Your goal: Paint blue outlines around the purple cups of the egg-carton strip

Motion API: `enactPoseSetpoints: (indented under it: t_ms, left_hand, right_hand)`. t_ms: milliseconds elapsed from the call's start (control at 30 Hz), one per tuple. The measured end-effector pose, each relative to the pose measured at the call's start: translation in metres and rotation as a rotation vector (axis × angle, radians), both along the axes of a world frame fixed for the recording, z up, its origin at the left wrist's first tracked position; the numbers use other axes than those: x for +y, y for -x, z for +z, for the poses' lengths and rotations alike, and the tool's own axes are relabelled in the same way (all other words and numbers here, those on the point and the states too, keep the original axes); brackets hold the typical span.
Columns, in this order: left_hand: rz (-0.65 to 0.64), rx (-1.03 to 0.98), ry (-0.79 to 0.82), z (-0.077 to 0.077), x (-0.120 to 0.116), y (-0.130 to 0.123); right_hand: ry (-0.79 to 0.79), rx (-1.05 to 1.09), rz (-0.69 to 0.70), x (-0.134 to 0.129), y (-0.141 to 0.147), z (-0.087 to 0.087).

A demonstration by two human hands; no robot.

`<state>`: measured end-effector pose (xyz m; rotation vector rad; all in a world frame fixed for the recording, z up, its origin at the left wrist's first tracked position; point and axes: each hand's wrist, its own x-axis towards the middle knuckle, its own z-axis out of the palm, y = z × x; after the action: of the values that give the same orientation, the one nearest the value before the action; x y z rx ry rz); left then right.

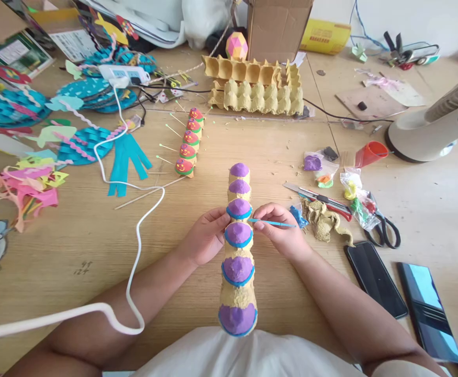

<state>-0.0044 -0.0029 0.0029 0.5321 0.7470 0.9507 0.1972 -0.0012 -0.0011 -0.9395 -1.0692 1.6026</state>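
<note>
In the head view, the carton (238,252) stands in the centre, its row of purple caps running from 6 to 12 o'clock; whether it rests on the table (166,293) or is lifted, one cannot tell. At 9 o'clock of it, the left hand (212,235) grips its side between thumb and fingers. At 2 o'clock, the right hand (279,228) pinches a thin blue stick (274,223), whose tip is at the carton's edge. If this tip pushes too strongly, it could dent a cap or lift a blue rim. If the left fingers squeeze too much, the carton could bend, since it looks light. Farther at 2 o'clock lies the knife (323,200), its blade seemingly out; a careless reach there could cut. At 9 o'clock, the white cable (137,251) could catch the left arm.
</note>
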Motion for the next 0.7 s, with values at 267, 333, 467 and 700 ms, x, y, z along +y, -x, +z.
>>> enactPoseSetpoints:
  t_ms: [267, 333, 467, 700]
  left_hand:
    - [0.044, 0.049, -0.029, -0.0017, -0.0004, 0.0007]
    - [0.05, 0.076, -0.035, -0.0023, -0.0008, 0.0009]
    - [0.062, 0.094, -0.047, -0.0017, -0.0006, 0.0002]
    - [0.093, 0.086, -0.058, -0.0022, 0.0011, -0.0013]
  right_hand:
    - [-0.129, 0.046, -0.043, 0.0016, -0.0034, -0.0097]
    - [-0.158, 0.024, -0.054, 0.0022, -0.004, -0.0095]
    - [-0.183, -0.059, -0.043, 0.0027, -0.0037, -0.0047]
    - [-0.048, -0.136, -0.157, 0.0036, -0.0026, -0.0048]
